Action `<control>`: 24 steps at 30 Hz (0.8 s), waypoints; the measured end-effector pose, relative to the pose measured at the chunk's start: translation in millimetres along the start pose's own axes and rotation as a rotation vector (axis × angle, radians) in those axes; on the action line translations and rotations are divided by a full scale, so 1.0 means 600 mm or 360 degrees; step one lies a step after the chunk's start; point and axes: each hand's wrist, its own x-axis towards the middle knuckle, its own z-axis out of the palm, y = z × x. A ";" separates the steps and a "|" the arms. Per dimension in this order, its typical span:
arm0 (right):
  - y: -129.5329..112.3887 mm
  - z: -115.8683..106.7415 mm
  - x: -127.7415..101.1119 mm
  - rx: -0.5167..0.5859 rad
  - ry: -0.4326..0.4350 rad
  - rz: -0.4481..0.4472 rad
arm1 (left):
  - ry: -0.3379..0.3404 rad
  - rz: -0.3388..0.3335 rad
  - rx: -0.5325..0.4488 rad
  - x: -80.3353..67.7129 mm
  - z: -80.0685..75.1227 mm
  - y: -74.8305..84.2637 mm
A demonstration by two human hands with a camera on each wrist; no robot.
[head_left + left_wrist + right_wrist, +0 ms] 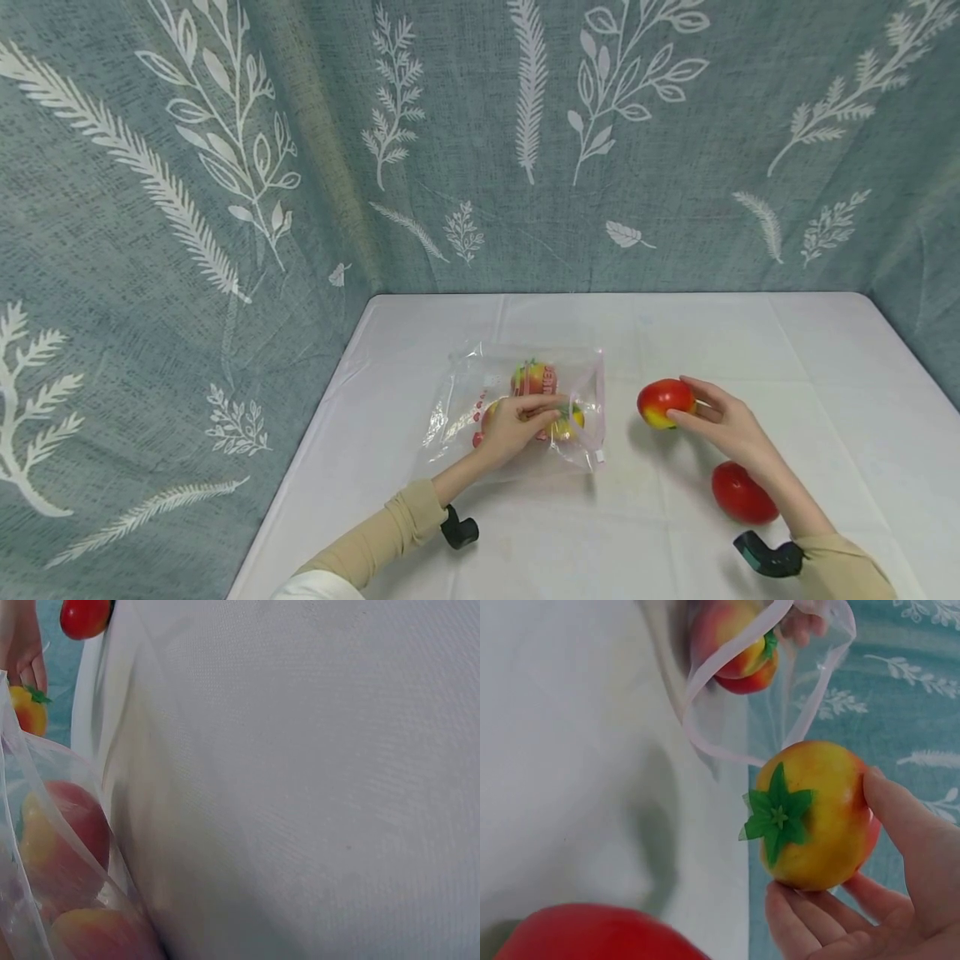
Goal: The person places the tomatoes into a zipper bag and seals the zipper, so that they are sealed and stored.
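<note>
Head view: pinched the upper layer of a clear plastic bag (pixel 450 408) with the left hand (pixel 517 421), fingers bent close to the pale pink rim (pixel 600 392), most likely to hold this layer off the lower one and to prevent the mouth from closing. Turned the mouth toward the right side of the table (pixel 810 358), probably to have the opening face the right hand (pixel 720 421). Gripped in that right hand a red and yellow fruit (pixel 663 402), above the table and just outside the bag, with thumb on one side and fingers on the other, perhaps because of its round, smooth shape, likely to slip from a looser hold. Pointed the green leaves (pixel 778 814) away from the palm, as seen in the right wrist view, maybe for better contact with the bare skin. Had seemingly three similar fruits (pixel 534 377) inside the bag, partly behind the left hand, probably weighing the plastic down against sliding. Had also a plain red fruit (pixel 738 493) lying on the table near the right wrist, well apart from the bag, perhaps for easy reach. Could not tell the exact place of the left fingertips from the left wrist view.
</note>
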 end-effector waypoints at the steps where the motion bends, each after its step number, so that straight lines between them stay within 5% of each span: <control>1: -0.001 0.001 0.001 0.0003 0.0004 -0.0006 | 0.0001 0.0002 -0.0001 0.000 0.000 0.000; 24: -0.028 0.038 0.021 0.0082 0.0050 -0.0029 | 0.0010 0.0005 0.0005 -0.002 0.001 -0.001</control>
